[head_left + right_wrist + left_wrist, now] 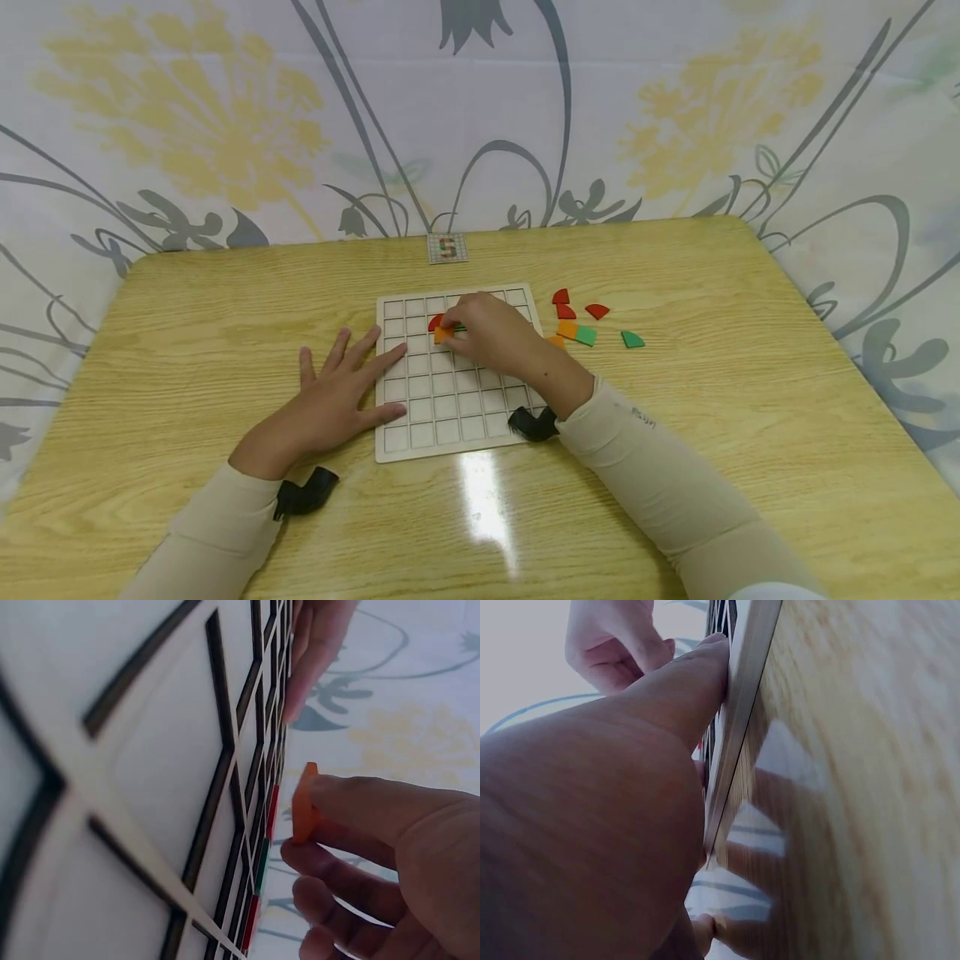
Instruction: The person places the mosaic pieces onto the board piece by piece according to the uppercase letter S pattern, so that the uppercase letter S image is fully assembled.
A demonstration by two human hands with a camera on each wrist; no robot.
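Observation:
A pale wooden grid board [450,421] lies on the table. My left hand [341,392] lies flat with straight fingers, its fingertips and thumb resting on the board's left edge [731,735]. My right hand [483,329] hovers over the board's upper rows and pinches an orange piece [442,335] [302,806] between thumb and fingers, just off the board's surface. A red piece [435,322] and a green one sit in cells beside it, seen edge-on in the right wrist view. Loose red, orange and green pieces [577,332] lie to the right of the board.
A small card [447,247] with a red and green pattern lies at the table's far edge. The wooden table [712,292] has rounded corners and a flowered cloth hangs behind it. A green piece [632,339] lies farthest right.

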